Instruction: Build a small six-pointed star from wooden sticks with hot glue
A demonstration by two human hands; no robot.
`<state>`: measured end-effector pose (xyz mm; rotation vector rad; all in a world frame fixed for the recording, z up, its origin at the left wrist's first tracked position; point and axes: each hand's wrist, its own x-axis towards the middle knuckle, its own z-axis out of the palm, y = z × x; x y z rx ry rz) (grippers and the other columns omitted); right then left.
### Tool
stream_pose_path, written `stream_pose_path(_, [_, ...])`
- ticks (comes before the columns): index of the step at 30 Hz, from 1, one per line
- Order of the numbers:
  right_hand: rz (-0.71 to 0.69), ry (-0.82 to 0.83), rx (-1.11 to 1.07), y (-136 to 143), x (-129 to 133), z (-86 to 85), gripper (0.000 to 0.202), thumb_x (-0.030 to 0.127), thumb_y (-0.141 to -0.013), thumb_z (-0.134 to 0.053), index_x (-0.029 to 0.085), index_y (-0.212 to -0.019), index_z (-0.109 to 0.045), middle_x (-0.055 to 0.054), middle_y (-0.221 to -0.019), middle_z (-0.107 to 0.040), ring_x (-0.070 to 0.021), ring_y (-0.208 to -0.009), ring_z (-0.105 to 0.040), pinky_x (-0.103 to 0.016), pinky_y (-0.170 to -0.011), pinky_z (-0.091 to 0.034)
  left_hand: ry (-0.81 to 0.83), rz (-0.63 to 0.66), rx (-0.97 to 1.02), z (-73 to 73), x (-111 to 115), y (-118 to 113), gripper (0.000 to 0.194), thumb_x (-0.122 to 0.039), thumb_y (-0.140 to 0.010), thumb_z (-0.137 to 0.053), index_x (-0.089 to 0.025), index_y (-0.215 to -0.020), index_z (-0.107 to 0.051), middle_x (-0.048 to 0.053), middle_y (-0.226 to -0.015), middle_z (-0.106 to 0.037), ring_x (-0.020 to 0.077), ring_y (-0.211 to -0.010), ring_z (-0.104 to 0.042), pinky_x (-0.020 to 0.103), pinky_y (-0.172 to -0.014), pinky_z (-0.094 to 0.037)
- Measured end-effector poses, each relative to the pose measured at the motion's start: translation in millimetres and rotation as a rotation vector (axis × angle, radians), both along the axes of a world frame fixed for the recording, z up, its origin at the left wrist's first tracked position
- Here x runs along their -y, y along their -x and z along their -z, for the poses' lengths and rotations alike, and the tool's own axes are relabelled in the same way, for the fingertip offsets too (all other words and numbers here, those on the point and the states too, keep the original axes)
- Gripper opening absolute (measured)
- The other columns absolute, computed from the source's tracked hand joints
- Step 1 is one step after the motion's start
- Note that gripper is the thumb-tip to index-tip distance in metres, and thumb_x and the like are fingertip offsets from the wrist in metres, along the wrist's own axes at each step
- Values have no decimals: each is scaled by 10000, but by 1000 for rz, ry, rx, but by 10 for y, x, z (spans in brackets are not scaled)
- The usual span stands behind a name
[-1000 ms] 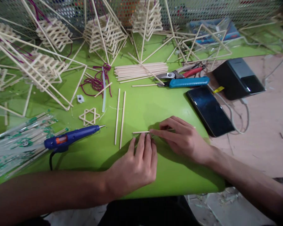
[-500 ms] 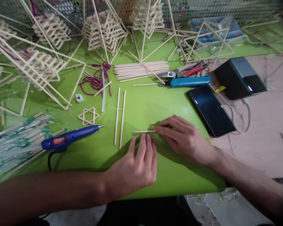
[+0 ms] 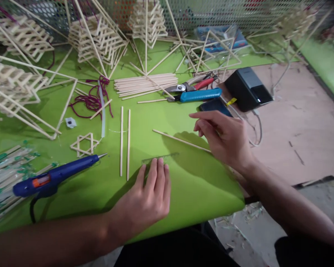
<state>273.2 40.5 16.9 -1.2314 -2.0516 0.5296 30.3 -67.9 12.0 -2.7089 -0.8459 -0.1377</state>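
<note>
My left hand [image 3: 153,191] lies with fingers stretched on the green tabletop, fingertips at the lower edge of a small clear ruler [image 3: 171,154]. My right hand [image 3: 225,137] is lifted to the right, index finger extended and the other fingers loosely bent, with nothing visible in it. A thin wooden stick [image 3: 180,140] lies slanted on the table; its right end reaches the edge of the right hand in this view. Two parallel sticks, a left one [image 3: 121,141] and a right one [image 3: 128,144], lie beyond the left hand. A small stick star [image 3: 84,144] rests farther left.
A blue glue gun [image 3: 57,176] lies at left beside wrapped sticks [image 3: 8,167]. Behind are purple string [image 3: 91,98], a stick bundle [image 3: 146,84], pliers with blue handles [image 3: 202,95], stick frames [image 3: 97,40], a partly covered phone [image 3: 214,106] and a black box [image 3: 247,89].
My right hand has come up off the stick, which now lies at a slant away from the ruler. My left hand stays by the ruler. The view has shifted right.
</note>
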Motion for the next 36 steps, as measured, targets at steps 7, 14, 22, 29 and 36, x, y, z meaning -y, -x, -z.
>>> stream_pose_path(7, [100,120,-280,-89,-55,-100,203,358,-1027,-501,259,-1150,-630,9,-730,-627,-107,-518,-517,-278,-474,-405,-10,-7,5,1,13,-4,500,-83,-814,-597,113,-1273,-593,315,-1269,-636,393,-1130,-686,431,-865,-656])
stream_pose_path(14, [-333,-94,476,-83,-30,-43,444,294,-952,-598,181,-1379,-551,-50,-887,-668,-140,-708,-585,-278,-606,-435,-8,-6,-7,-3,7,-3,478,-94,-834,-600,107,-1268,-600,313,-1265,-639,390,-1129,-688,429,-869,-654])
stream_pose_path(22, [-401,-310,314,53,157,-35,271,69,-906,-526,146,-1107,-691,-30,-765,-672,-127,-660,-612,-269,-565,-483,-17,-2,-25,-12,0,-9,456,-99,-864,-560,96,-1274,-602,297,-1263,-649,376,-1138,-686,416,-866,-654])
stream_pose_path(29, [-221,-318,109,140,245,-62,378,58,-909,-641,233,-1244,-656,2,-1019,-779,-101,-890,-739,-205,-808,-612,-37,8,-66,-2,1,9,461,-124,-873,-602,80,-1286,-603,289,-1259,-656,377,-1146,-682,410,-875,-652])
stream_pose_path(36, [-244,-626,411,194,152,-45,195,134,-885,-698,176,-1075,-705,-89,-988,-714,-216,-886,-666,-355,-704,-551,-59,-10,-59,-8,-3,-7,426,-147,-905,-559,63,-1271,-620,272,-1246,-673,349,-1135,-690,388,-872,-647])
